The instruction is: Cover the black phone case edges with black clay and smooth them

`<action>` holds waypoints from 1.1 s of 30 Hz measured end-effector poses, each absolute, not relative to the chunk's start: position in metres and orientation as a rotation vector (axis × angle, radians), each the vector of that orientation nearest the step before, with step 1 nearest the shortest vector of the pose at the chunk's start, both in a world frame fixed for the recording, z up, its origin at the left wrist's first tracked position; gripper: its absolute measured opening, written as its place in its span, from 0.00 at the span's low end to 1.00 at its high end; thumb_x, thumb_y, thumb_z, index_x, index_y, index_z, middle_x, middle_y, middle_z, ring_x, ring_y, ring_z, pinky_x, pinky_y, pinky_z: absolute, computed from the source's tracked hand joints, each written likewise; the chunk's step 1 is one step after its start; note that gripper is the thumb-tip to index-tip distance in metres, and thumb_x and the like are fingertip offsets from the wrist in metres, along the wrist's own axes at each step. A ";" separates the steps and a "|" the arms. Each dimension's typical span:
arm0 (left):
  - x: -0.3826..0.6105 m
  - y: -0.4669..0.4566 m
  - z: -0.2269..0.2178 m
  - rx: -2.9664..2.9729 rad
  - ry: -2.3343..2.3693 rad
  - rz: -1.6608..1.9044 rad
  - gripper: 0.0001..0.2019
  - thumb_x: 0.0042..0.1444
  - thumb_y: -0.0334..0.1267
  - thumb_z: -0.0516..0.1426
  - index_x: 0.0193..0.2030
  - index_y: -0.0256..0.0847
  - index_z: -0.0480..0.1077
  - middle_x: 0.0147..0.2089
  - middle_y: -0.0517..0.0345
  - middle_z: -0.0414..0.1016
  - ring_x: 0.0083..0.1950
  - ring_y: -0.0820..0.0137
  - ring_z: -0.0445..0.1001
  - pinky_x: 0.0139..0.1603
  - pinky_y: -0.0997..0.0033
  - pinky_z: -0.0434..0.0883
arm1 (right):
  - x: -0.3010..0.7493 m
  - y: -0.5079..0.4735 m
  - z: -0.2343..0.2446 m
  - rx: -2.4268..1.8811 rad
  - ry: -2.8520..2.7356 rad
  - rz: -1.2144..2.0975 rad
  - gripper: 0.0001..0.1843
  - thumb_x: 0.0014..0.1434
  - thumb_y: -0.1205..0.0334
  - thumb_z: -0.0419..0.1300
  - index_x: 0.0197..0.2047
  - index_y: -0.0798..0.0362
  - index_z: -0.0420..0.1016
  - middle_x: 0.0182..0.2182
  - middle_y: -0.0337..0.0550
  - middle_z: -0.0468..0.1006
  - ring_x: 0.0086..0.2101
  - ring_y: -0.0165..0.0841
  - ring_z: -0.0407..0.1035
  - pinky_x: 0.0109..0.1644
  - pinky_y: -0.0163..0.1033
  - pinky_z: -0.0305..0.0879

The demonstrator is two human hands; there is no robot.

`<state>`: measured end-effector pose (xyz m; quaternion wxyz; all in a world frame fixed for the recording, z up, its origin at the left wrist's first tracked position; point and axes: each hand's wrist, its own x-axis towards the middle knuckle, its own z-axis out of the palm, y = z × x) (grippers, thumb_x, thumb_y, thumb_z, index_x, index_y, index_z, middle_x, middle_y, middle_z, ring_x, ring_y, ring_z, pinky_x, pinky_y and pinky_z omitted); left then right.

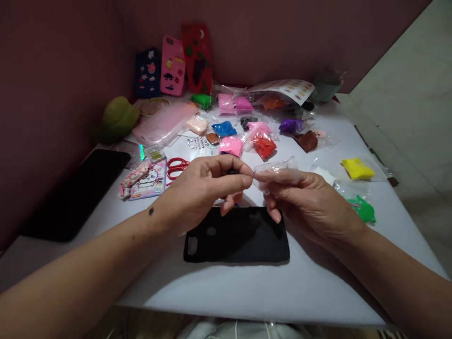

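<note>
My right hand (307, 197) pinches a crumpled clear plastic bag (277, 165) between thumb and fingers. Fingertips of my left hand (208, 183) are pressed together at the near edge of the same bag, where the two hands meet. Whether a small bit of something sits in the left pinch I cannot make out. Below both hands a black phone case (240, 240) lies flat on the white table, its camera cutout at the left. Red-handled scissors (176, 167) lie just beyond my left wrist, partly hidden by the hand.
Bags of coloured clay, among them red (264, 147), blue (224, 128), yellow (357, 168) and green (363, 209), spread over the table's back and right. Decorated phone cases (173, 66) lean on the wall. A dark tablet-like slab (81, 193) and a green fruit (120, 117) lie left.
</note>
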<state>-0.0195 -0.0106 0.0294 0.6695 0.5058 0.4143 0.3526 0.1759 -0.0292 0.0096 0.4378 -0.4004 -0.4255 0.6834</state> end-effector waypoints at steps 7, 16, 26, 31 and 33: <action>-0.014 -0.016 0.033 1.321 1.067 0.805 0.04 0.55 0.36 0.62 0.32 0.39 0.73 0.19 0.66 0.67 0.20 0.80 0.62 0.19 0.82 0.58 | 0.176 -0.031 0.012 -0.904 -1.079 1.779 0.10 0.54 0.70 0.67 0.38 0.47 0.85 0.33 0.38 0.76 0.28 0.25 0.67 0.30 0.31 0.64; -0.009 -0.023 0.036 1.453 0.975 0.839 0.04 0.60 0.34 0.58 0.36 0.37 0.73 0.24 0.67 0.70 0.24 0.82 0.66 0.22 0.85 0.62 | 0.170 -0.031 0.015 -0.915 -0.995 1.812 0.08 0.54 0.62 0.71 0.27 0.53 0.79 0.26 0.37 0.72 0.26 0.24 0.65 0.29 0.30 0.62; -0.006 -0.024 0.035 1.507 1.007 0.844 0.05 0.58 0.31 0.56 0.31 0.38 0.69 0.18 0.72 0.63 0.18 0.84 0.58 0.16 0.83 0.55 | 0.166 -0.033 0.013 -0.936 -1.015 1.754 0.11 0.54 0.61 0.71 0.25 0.54 0.77 0.25 0.36 0.72 0.29 0.24 0.66 0.36 0.31 0.62; -0.004 -0.025 0.034 1.581 1.133 0.871 0.04 0.55 0.31 0.55 0.29 0.38 0.68 0.20 0.70 0.63 0.19 0.83 0.57 0.16 0.82 0.54 | 0.163 -0.034 0.013 -0.833 -0.822 1.817 0.07 0.51 0.66 0.72 0.26 0.54 0.80 0.25 0.35 0.75 0.29 0.22 0.68 0.38 0.28 0.65; -0.003 -0.026 0.034 1.615 1.160 0.883 0.04 0.54 0.31 0.55 0.29 0.37 0.68 0.21 0.69 0.63 0.20 0.82 0.57 0.18 0.82 0.55 | 0.163 -0.035 0.013 -0.832 -0.771 1.834 0.04 0.49 0.69 0.73 0.28 0.54 0.82 0.27 0.36 0.77 0.30 0.22 0.69 0.39 0.27 0.66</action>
